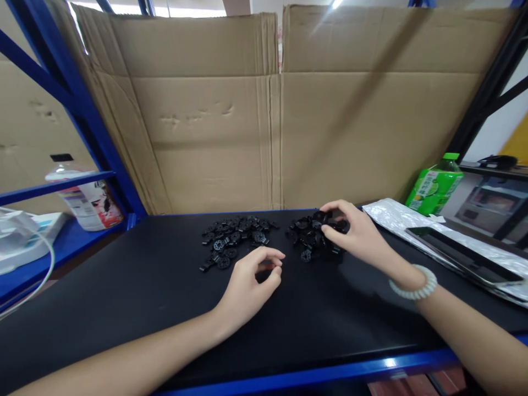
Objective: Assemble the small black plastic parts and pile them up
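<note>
Two heaps of small black plastic parts with round spoked discs lie on the black tabletop. The left heap is behind my left hand, whose fingers are curved with the thumb and fingertips slightly apart; nothing shows between them. Over the right heap, my right hand reaches in with thumb and index finger around a black part on top. A pale beaded bracelet circles the right wrist.
Cardboard panels stand behind the table. On the right are silvery packaging, a dark flat device and a green bottle. A bottle and a white device with a cable sit at left.
</note>
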Tool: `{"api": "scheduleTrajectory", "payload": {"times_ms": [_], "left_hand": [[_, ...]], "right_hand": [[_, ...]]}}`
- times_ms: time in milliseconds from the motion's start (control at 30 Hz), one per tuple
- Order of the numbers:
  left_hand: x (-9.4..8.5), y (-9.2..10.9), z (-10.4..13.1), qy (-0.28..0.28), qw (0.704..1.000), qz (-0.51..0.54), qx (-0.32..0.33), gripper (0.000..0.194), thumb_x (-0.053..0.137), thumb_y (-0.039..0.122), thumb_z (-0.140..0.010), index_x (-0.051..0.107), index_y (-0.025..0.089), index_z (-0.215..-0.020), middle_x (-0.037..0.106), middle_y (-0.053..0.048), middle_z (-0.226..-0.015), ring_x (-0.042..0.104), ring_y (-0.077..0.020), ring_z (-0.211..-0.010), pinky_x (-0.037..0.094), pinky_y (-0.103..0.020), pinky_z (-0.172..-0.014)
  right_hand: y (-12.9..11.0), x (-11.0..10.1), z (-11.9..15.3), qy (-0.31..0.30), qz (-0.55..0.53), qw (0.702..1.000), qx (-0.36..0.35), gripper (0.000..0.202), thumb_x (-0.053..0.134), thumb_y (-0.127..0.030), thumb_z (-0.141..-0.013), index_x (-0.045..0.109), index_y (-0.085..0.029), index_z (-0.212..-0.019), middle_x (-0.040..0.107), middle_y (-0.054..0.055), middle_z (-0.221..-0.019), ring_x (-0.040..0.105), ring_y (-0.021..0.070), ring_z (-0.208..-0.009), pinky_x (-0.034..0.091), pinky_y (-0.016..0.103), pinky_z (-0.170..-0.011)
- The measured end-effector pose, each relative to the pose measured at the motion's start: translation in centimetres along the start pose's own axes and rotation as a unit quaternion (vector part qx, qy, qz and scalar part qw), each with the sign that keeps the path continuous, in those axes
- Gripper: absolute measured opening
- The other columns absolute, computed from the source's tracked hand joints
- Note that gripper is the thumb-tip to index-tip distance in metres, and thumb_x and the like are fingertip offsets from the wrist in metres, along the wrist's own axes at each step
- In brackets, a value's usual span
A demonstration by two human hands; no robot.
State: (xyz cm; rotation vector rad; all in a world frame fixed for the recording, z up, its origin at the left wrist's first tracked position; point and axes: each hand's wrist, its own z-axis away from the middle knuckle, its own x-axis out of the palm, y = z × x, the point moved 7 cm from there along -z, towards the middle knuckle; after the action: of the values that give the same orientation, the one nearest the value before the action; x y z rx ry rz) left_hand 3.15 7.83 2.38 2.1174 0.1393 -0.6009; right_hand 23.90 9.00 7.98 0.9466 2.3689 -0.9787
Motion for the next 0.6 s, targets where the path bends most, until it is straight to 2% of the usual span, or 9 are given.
{"api": "scheduleTrajectory", "payload": {"times_ms": [133,267,367,467,600], "left_hand": [[0.7,0.6,0.2,-0.061,0.992,-0.103,0.039,0.018,0.055,0.01,-0.079,0.065,0.019,-0.089,0.067,-0.002,-0.088,0.063,-0.0179,-0.084,0.052,-0.033,-0.079],[0.9,1.1,0.4,-0.086,0.984,-0.14,0.075,0.023,0.055,0.007,-0.079,0.064,0.019,-0.095,0.066,-0.003,-0.094,0.061,-0.0184,-0.091,0.05,-0.034,-0.085],[0.7,1.3,0.4,-0.09,0.974,-0.185,0.1,0.023,0.055,0.008,-0.08,0.063,0.019,-0.099,0.065,-0.005,-0.1,0.058,-0.0197,-0.099,0.049,-0.035,-0.091],[0.6,0.9,0.4,-0.096,0.954,-0.27,0.093,0.029,0.057,0.018,-0.082,0.06,0.016,-0.111,0.062,-0.01,-0.115,0.052,-0.0257,-0.113,0.045,-0.042,-0.098],[0.3,-0.2,0.5,-0.095,0.923,-0.369,0.046,0.053,0.059,0.037,-0.084,0.047,0.012,-0.13,0.049,-0.019,-0.135,0.043,-0.0351,-0.126,0.04,-0.054,-0.101]], "right_hand": [[2.1,0.3,-0.8,-0.012,0.06,0.998,-0.028,0.03,0.056,-0.024,-0.081,0.056,-0.018,-0.11,0.06,0.011,-0.11,0.056,0.0266,-0.104,0.045,0.047,-0.091],[2.2,1.0,-0.6,-0.033,0.059,0.997,-0.033,0.031,0.05,-0.025,-0.087,0.055,-0.016,-0.116,0.057,0.013,-0.116,0.053,0.0265,-0.112,0.042,0.048,-0.096],[1.0,0.5,-0.2,-0.005,0.025,0.999,-0.03,0.028,0.048,-0.022,-0.088,0.056,-0.019,-0.115,0.058,0.011,-0.115,0.054,0.0252,-0.11,0.044,0.046,-0.093],[-0.9,0.2,0.7,0.026,-0.029,0.998,-0.044,0.024,0.047,-0.017,-0.088,0.059,-0.021,-0.108,0.06,0.008,-0.109,0.056,0.0226,-0.105,0.044,0.041,-0.092],[-4.0,1.4,2.4,-0.005,-0.087,0.991,-0.099,0.023,0.046,-0.01,-0.087,0.061,-0.021,-0.101,0.061,0.006,-0.101,0.056,0.021,-0.101,0.043,0.038,-0.091]]}}
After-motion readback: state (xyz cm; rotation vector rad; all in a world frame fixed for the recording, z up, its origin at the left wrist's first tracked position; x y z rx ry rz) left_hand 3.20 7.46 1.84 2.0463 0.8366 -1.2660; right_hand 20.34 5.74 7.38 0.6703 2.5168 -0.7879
